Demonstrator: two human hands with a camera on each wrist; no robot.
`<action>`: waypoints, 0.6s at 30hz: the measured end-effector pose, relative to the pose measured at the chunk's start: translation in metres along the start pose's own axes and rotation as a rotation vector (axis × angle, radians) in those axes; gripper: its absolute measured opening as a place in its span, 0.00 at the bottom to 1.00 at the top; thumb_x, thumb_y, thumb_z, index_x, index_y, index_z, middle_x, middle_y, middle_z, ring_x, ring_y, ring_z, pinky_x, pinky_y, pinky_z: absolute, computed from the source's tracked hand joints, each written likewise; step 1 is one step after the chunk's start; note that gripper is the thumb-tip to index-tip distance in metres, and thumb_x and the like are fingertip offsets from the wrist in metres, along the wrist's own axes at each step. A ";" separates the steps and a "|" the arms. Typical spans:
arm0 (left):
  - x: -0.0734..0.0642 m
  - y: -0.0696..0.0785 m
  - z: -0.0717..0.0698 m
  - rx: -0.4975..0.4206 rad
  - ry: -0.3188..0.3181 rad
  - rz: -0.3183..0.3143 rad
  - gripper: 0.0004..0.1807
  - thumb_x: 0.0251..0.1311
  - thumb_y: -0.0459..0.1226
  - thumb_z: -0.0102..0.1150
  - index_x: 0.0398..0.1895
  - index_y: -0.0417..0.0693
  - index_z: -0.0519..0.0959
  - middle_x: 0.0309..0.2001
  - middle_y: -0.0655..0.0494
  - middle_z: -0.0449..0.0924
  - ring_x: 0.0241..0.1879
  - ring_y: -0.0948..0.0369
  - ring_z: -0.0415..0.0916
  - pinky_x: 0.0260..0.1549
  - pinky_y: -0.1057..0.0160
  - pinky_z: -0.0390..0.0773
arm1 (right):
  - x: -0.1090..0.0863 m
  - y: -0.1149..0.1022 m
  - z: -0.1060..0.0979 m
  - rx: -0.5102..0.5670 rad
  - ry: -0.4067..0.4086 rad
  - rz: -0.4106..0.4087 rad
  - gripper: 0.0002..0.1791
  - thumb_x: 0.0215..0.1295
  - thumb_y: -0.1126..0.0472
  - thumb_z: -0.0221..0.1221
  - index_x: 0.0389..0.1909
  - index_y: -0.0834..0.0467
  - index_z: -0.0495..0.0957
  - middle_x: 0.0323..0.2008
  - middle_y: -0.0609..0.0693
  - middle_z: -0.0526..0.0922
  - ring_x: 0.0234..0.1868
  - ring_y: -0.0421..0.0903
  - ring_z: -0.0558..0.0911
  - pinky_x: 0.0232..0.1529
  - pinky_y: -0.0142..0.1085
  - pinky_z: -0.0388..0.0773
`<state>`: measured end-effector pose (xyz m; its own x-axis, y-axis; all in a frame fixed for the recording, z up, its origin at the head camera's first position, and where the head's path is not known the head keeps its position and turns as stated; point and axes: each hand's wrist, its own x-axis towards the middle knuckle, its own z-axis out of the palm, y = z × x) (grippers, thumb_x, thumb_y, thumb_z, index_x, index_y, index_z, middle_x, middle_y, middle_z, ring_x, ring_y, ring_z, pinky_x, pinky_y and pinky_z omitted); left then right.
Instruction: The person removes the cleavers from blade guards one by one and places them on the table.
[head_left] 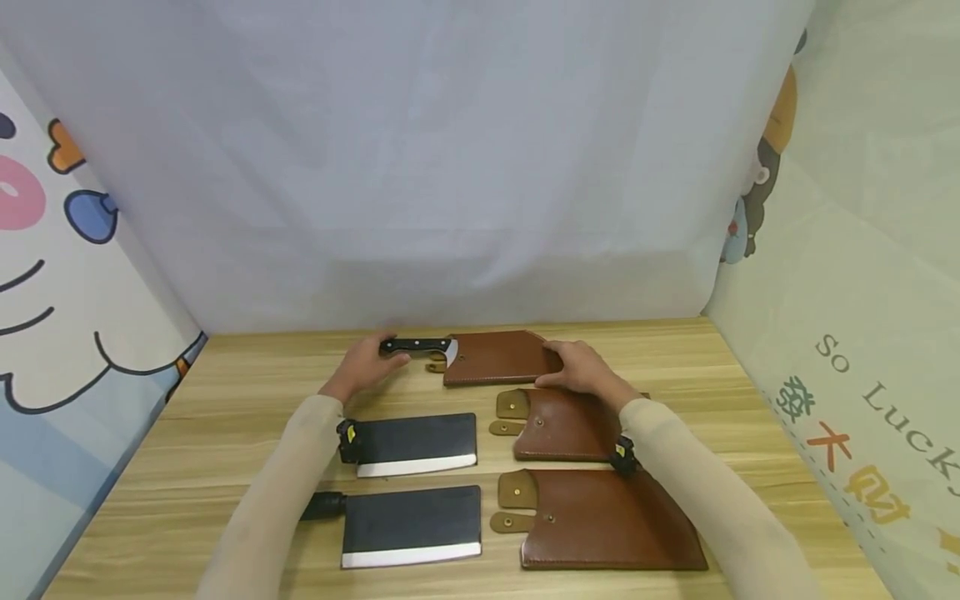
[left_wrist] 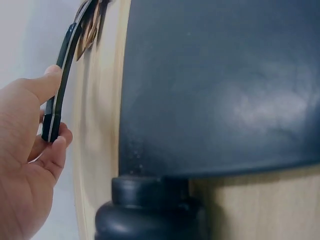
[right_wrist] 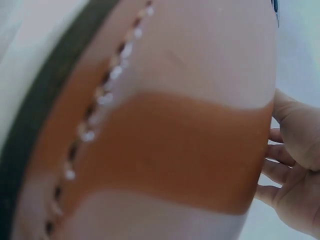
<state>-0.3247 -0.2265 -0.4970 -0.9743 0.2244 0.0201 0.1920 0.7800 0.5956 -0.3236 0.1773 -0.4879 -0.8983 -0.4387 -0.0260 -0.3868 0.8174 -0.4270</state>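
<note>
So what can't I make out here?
Head view: most of the blade of the top knife, inside its sheath.
Head view: handle end of the lower cleaver, behind the left sleeve.
Right wrist view: fingertips of the right grip, behind the foreground sheath.
Left wrist view: handle end of the foreground cleaver, cut by the bottom edge.

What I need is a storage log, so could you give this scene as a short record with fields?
Left grip: holds the black knife handle
Right grip: at the far sheath's right end; firmness unclear
Far sheath: brown, handle sticking out
Bare cleavers: two, dark, nearer the wearer
Other sheaths: two, brown, right of the cleavers
Surface: wood-grain table
</note>
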 end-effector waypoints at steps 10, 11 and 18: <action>-0.002 0.007 -0.005 -0.036 0.034 0.070 0.34 0.72 0.47 0.61 0.73 0.36 0.68 0.70 0.33 0.68 0.69 0.36 0.67 0.65 0.36 0.67 | -0.006 -0.002 -0.010 0.016 0.052 -0.024 0.45 0.62 0.48 0.73 0.72 0.67 0.68 0.68 0.67 0.73 0.67 0.64 0.74 0.66 0.56 0.71; -0.002 0.008 -0.006 -0.040 0.040 0.077 0.33 0.72 0.46 0.61 0.73 0.36 0.68 0.70 0.33 0.69 0.69 0.36 0.67 0.65 0.36 0.67 | -0.007 -0.003 -0.012 0.018 0.058 -0.028 0.44 0.62 0.48 0.73 0.72 0.67 0.68 0.68 0.67 0.73 0.68 0.64 0.73 0.66 0.56 0.71; -0.007 0.018 -0.008 -0.028 0.102 0.099 0.31 0.72 0.46 0.62 0.71 0.39 0.72 0.68 0.35 0.72 0.66 0.38 0.70 0.63 0.36 0.70 | -0.016 -0.006 -0.020 0.018 0.095 -0.052 0.44 0.60 0.49 0.74 0.70 0.68 0.70 0.66 0.68 0.74 0.67 0.65 0.74 0.65 0.56 0.72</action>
<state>-0.3150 -0.2193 -0.4800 -0.9578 0.2382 0.1607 0.2861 0.7399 0.6089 -0.3111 0.1872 -0.4670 -0.8932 -0.4420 0.0825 -0.4303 0.7871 -0.4420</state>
